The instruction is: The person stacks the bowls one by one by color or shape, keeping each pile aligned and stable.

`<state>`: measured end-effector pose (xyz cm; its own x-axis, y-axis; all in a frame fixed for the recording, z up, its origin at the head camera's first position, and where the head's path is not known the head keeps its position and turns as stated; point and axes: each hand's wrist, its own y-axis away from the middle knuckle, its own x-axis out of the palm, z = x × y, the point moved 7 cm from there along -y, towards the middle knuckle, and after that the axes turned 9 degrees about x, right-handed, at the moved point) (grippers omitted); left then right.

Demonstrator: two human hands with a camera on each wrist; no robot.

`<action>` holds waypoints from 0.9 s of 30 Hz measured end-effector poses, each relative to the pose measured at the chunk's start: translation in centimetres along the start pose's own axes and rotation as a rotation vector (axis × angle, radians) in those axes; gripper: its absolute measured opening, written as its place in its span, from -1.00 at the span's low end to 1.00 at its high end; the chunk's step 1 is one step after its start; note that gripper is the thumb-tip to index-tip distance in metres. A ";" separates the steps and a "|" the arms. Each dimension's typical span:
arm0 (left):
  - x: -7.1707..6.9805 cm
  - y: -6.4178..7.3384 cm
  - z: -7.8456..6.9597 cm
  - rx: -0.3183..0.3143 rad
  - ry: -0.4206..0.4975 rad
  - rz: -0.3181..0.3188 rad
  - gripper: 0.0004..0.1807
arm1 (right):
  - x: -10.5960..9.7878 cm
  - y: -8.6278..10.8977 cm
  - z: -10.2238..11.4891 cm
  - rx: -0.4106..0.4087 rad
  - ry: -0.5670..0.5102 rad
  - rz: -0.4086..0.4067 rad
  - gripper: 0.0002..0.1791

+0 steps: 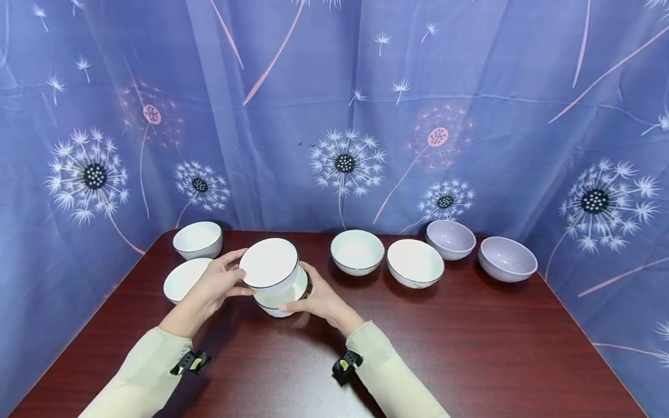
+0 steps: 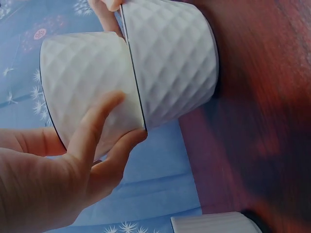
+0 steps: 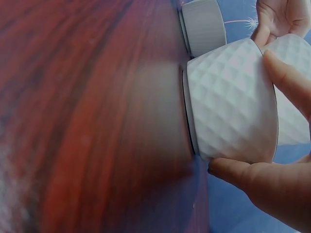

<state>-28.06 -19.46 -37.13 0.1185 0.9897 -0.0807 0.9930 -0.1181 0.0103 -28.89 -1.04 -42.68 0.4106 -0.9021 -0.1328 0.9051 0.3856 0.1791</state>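
the lower bowl [image 1: 286, 296] seems to rest on the tabletop [image 1: 272, 360], steadied by the right hand [image 1: 321, 296], which curls round its right side with the thumb at the near rim. just above and left of the lower bowl, the left hand [image 1: 216, 281] grips the upper bowl [image 1: 269, 264], fingers spread along its wall; whether the bowls touch, i cannot tell. handling them well likely means keeping the lower bowl still, the upper one level and lined up with its centre, and fingertips clear of the gap.
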 end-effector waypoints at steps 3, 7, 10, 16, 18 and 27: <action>0.1 0.1 0.0 0.008 -0.011 0.001 -0.30 | 0.0 -0.1 -0.1 0.002 -0.016 0.014 0.15; 0.2 0.1 0.0 0.016 -0.026 0.000 -0.31 | 0.2 -0.3 -0.3 0.002 -0.070 0.045 0.17; 0.2 0.0 0.1 0.019 -0.037 0.002 -0.32 | 0.3 -0.4 -0.4 -0.002 -0.092 0.055 0.18; 0.3 -0.1 0.1 0.016 -0.041 -0.002 -0.34 | 0.2 -0.4 -0.5 0.010 -0.096 0.052 0.18; 0.5 -0.1 0.1 0.023 -0.047 0.000 -0.35 | 0.2 -0.4 -0.5 0.013 -0.098 0.049 0.19; 1.2 -0.1 -0.1 0.049 -0.109 -0.001 -0.40 | 0.1 -0.3 -0.5 0.007 -0.099 0.053 0.16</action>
<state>-28.05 -18.27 -37.15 0.1138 0.9755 -0.1881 0.9917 -0.1231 -0.0383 -29.04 -1.15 -43.22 0.4447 -0.8953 -0.0260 0.8815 0.4323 0.1899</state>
